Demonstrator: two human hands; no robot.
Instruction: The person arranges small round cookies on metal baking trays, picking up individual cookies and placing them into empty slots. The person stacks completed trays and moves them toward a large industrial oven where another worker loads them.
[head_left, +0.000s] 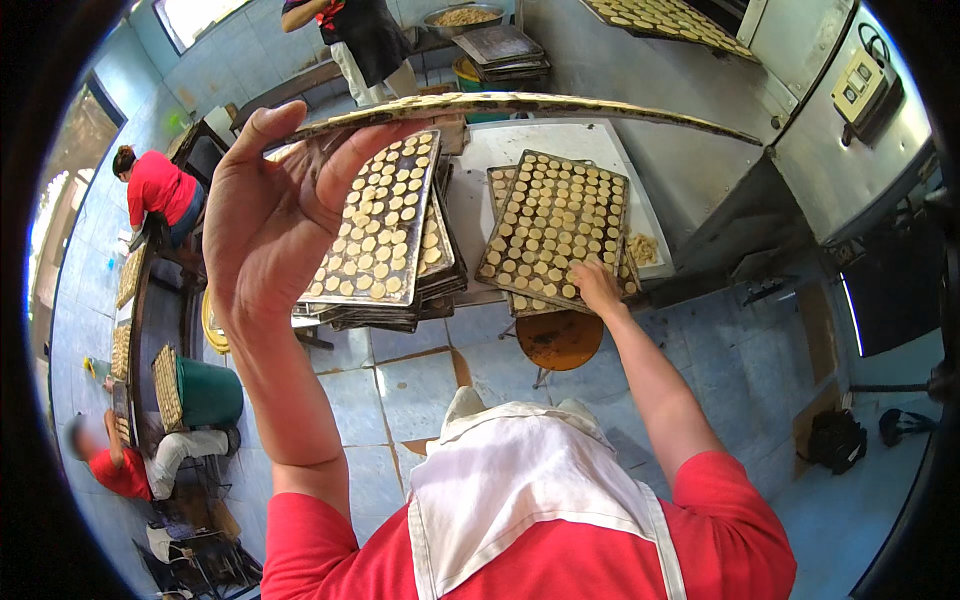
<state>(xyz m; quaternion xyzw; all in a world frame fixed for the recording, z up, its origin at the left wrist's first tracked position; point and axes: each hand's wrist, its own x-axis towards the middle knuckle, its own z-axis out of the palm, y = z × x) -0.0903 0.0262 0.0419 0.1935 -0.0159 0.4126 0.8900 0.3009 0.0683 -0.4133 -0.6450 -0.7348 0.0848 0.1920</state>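
My left hand (277, 195) is raised high and grips the left end of a thin dark metal baking tray (570, 107), seen nearly edge-on, with pale dough rounds along its top. Below, my right hand (596, 286) reaches to the lower right part of another tray (624, 217), which is covered in rows of small flat dough rounds (555, 234). Its fingertips are at the rounds; whether they pinch one is hidden. That tray lies askew on others like it. Left of it, partly behind my left arm, stands a stack of loaded trays (442, 281).
The white table (480, 146) bears dough scraps (643, 249); a round stool (559, 341) stands below. A metal oven-like cabinet (705, 172) rises at right, a loaded tray (667, 22) on top. One person (367, 45) stands beyond; two (161, 187) (120, 469) work at left near a green bucket (210, 394).
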